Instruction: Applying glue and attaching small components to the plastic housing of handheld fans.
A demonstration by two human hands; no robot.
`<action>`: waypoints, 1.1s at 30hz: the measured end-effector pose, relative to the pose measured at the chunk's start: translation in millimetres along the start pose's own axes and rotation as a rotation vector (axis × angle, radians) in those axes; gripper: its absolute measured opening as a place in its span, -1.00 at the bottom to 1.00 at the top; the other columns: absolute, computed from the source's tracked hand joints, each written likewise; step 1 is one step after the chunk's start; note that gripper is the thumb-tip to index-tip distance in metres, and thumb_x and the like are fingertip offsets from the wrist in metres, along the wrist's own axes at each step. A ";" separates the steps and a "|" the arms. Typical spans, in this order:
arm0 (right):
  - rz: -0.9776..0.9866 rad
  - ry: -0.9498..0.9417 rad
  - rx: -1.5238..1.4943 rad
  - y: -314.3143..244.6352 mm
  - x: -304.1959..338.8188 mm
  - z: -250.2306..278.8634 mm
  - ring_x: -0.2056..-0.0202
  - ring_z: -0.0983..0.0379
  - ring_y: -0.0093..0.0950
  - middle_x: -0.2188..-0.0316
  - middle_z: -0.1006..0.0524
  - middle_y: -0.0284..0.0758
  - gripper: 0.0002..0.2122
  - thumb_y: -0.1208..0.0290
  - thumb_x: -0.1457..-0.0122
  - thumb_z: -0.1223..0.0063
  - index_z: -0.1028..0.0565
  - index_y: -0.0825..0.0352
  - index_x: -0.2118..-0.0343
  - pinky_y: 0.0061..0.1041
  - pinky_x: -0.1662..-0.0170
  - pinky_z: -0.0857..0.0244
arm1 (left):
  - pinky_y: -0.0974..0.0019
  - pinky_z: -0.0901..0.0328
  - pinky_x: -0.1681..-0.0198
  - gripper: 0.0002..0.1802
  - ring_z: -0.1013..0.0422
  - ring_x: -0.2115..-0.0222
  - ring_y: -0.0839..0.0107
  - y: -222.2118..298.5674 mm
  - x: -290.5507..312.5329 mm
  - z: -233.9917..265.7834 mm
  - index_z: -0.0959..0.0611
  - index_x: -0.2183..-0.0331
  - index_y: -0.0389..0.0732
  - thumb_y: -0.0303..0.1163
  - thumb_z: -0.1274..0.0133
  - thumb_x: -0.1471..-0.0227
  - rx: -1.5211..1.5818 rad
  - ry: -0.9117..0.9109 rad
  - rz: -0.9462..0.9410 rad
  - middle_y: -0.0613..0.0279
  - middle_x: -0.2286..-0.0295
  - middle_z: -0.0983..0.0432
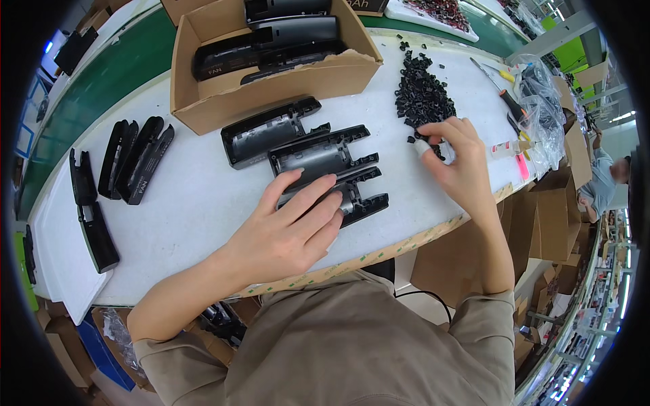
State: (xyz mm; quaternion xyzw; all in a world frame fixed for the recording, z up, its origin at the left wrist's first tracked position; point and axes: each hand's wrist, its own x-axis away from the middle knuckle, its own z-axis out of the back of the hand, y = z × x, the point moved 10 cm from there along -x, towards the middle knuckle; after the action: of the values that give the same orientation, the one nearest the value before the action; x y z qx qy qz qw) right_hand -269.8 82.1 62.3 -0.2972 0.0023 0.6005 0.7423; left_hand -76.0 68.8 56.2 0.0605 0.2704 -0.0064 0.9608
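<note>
Resting spread left hand (290, 233) on black casing (360, 209), frame centre; pinching with right hand (464, 161) at black pieces (425, 95), upper right; cannot tell grip contents.

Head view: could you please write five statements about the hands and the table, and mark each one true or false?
1. The left hand is over the black shell nearest the person. True.
2. The right hand is at the small black parts. True.
3. The cardboard box is closed. False: it is open, with more shells inside.
4. The screwdriver lies to the left of the small black parts. False: it lies to their right.
5. Clear plastic lies toward the right end of the table. True.
</note>
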 end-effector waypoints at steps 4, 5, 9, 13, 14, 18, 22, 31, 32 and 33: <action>0.162 -0.052 0.162 -18.9 -1.7 -13.2 0.35 -0.28 -0.40 0.48 -0.40 -0.38 -0.78 0.66 0.24 -0.03 -0.50 0.32 0.44 -0.48 0.26 -0.12 | 0.05 -0.15 0.02 -0.87 -0.32 0.11 0.27 0.7 0.6 0.4 -0.57 0.49 -0.28 -0.46 -0.07 0.23 -0.006 0.024 0.000 0.19 0.35 -0.43; 0.204 -0.045 0.278 -22.4 -2.3 -13.6 0.35 -0.28 -0.41 0.47 -0.40 -0.40 -0.78 0.66 0.24 -0.03 -0.50 0.29 0.44 -0.47 0.26 -0.08 | 0.05 -0.15 0.02 -0.87 -0.32 0.11 0.27 -0.1 2.1 0.2 -0.57 0.49 -0.28 -0.46 -0.07 0.23 -0.005 0.023 0.002 0.19 0.35 -0.43; 0.376 0.017 0.437 -30.8 -1.0 -10.7 0.38 -0.25 -0.45 0.49 -0.39 -0.49 -0.76 0.63 0.29 -0.10 -0.49 0.20 0.46 -0.42 0.30 0.01 | -0.01 -0.14 0.06 -0.73 -0.35 0.11 0.22 13.0 3.9 -0.4 -0.61 0.45 -0.27 -0.47 -0.12 0.39 -0.023 -0.007 -0.139 0.19 0.33 -0.46; 0.324 0.179 0.435 -34.6 4.8 5.2 0.39 -0.25 -0.47 0.50 -0.40 -0.50 -0.78 0.63 0.26 -0.08 -0.49 0.19 0.48 -0.43 0.29 0.02 | 0.16 -0.30 0.21 -0.72 -0.38 0.19 0.15 21.4 4.7 -1.2 -0.60 0.41 -0.30 -0.48 -0.11 0.35 0.052 0.026 -0.193 0.14 0.34 -0.45; 0.222 0.144 0.343 -24.2 3.1 5.1 0.39 -0.25 -0.47 0.50 -0.39 -0.50 -0.79 0.63 0.24 -0.06 -0.50 0.19 0.48 -0.43 0.29 0.02 | 0.16 -0.30 0.21 -0.72 -0.38 0.19 0.15 21.6 3.6 -1.8 -0.60 0.41 -0.30 -0.48 -0.11 0.35 0.053 0.024 -0.195 0.14 0.34 -0.45; 0.113 0.062 0.213 -9.4 1.5 -6.3 0.39 -0.25 -0.46 0.50 -0.39 -0.49 -0.81 0.62 0.19 -0.01 -0.51 0.19 0.47 -0.45 0.29 0.03 | 0.22 -0.36 0.24 -0.58 -0.38 0.21 0.10 12.0 1.5 1.0 -0.53 0.26 -0.29 -0.44 -0.15 0.30 0.170 0.057 -0.125 0.00 0.21 -0.38; 0.199 0.049 0.215 -17.2 1.4 -13.7 0.40 -0.25 -0.47 0.49 -0.39 -0.49 -0.80 0.63 0.18 -0.02 -0.51 0.19 0.46 -0.45 0.30 0.02 | 0.23 -0.34 0.21 -0.44 -0.37 0.21 0.12 3.0 -1.6 0.2 -0.49 0.21 -0.29 -0.41 -0.18 0.42 0.248 0.028 -0.006 0.01 0.17 -0.34; 0.562 0.120 0.569 -49.5 12.5 -20.1 0.39 -0.24 -0.47 0.45 -0.37 -0.50 -0.75 0.57 0.32 -0.05 -0.50 0.22 0.46 -0.44 0.31 -0.01 | 0.19 -0.33 0.21 -0.41 -0.37 0.24 0.08 2.0 -1.2 -3.3 -0.48 0.16 -0.30 -0.38 -0.19 0.36 0.269 -0.047 0.002 -0.03 0.15 -0.33; 0.548 0.026 0.515 -47.0 10.9 -22.0 0.38 -0.24 -0.46 0.43 -0.37 -0.47 -0.74 0.57 0.29 -0.03 -0.51 0.26 0.41 -0.43 0.30 -0.01 | 0.19 -0.33 0.20 -0.41 -0.36 0.23 0.09 1.6 -0.9 -3.8 -0.47 0.14 -0.29 -0.36 -0.19 0.34 0.270 -0.051 0.003 -0.03 0.15 -0.33; 0.532 -0.067 0.461 -44.5 10.8 -25.4 0.37 -0.24 -0.45 0.41 -0.37 -0.44 -0.72 0.58 0.26 -0.02 -0.51 0.30 0.37 -0.43 0.30 -0.02 | 0.19 -0.33 0.20 -0.41 -0.36 0.23 0.09 1.3 -0.1 -3.9 -0.47 0.14 -0.29 -0.36 -0.19 0.34 0.271 -0.049 0.005 -0.03 0.15 -0.33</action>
State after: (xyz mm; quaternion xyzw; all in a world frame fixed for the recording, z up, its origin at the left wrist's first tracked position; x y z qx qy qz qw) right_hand -218.1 75.9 57.0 -0.0908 0.1907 0.7662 0.6069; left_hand -78.1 70.6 53.1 0.1901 0.2432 -0.0421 0.9502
